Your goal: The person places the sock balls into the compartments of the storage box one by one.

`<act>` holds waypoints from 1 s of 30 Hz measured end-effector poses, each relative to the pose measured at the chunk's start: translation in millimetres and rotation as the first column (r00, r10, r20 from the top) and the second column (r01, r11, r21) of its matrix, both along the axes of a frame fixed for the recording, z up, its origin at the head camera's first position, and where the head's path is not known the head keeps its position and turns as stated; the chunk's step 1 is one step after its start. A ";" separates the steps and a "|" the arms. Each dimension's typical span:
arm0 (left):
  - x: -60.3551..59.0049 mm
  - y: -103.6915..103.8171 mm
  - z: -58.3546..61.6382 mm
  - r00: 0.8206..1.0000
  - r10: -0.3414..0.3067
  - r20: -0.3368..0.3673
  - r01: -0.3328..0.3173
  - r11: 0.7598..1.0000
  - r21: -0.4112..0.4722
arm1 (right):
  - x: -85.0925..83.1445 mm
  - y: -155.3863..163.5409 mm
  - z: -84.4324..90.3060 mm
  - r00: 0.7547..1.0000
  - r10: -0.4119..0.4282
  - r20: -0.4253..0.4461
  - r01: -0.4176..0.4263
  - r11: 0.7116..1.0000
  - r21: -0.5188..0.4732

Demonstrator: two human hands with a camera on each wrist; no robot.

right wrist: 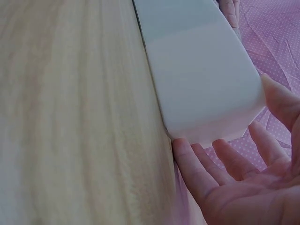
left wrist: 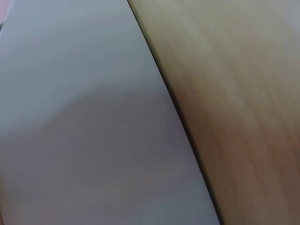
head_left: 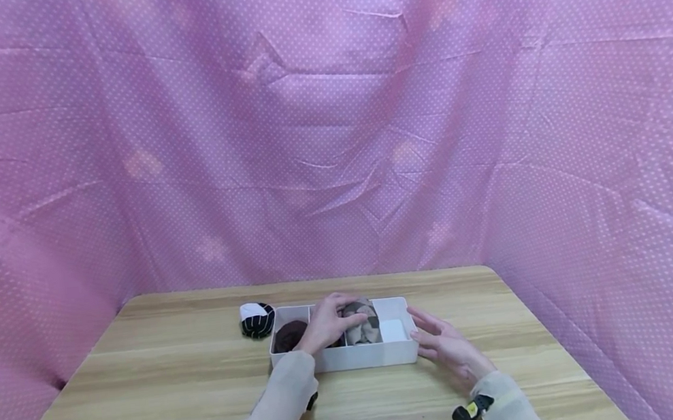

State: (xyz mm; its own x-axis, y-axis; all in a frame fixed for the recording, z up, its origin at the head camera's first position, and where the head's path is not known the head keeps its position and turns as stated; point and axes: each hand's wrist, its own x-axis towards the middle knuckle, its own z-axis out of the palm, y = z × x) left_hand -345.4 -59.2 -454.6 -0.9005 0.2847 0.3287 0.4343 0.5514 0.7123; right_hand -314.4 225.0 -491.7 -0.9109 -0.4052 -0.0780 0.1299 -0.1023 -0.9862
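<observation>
On the wooden table (head_left: 164,385), the white box (head_left: 364,356) stretches left to right; the right hand (head_left: 446,347), fingers loosely spread, touches its right end. Nearer the patterned bundle (head_left: 364,333), in the third compartment from left, is the left hand (head_left: 324,324), fingertips over it; any grip, I can't tell.

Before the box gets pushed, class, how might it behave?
The box seems stiff: its walls stand straight. Long and low, it would probably slide rather than tip. Its smooth outside may feel slippery to the right hand at its end.
</observation>
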 end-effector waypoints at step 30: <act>-5.9 -4.1 -3.6 1.000 0.002 -0.019 -0.003 0.999 -0.038 | -1.9 -4.1 1.3 1.000 -0.005 -0.006 0.005 1.000 0.006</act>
